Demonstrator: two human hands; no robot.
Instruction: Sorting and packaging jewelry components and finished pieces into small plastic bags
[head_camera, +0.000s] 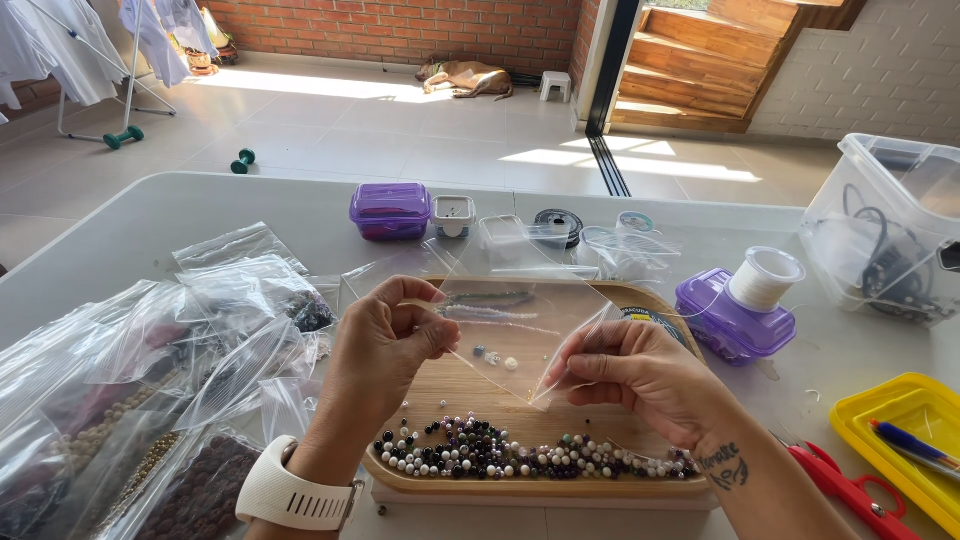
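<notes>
We hold a clear bag (520, 335) above the wooden tray (455, 400), left hand (385, 350) pinching its left edge, right hand (640, 375) pinching the lower right corner between pressed fingers. It seems light, limp and slippery; the few beads (492, 356) inside could spill, so gripping the edges suits it.

Bright daylight streams from behind; sun patches glare on the floor (330, 85); edges bend slightly.

A wooden tray (470, 395) is set at the table's (200, 205) near edge, with beads (500, 458) gathered along its front rim. Bead bags (150, 380) are piled to its left; scissors (850, 490) are laid to its right.
</notes>
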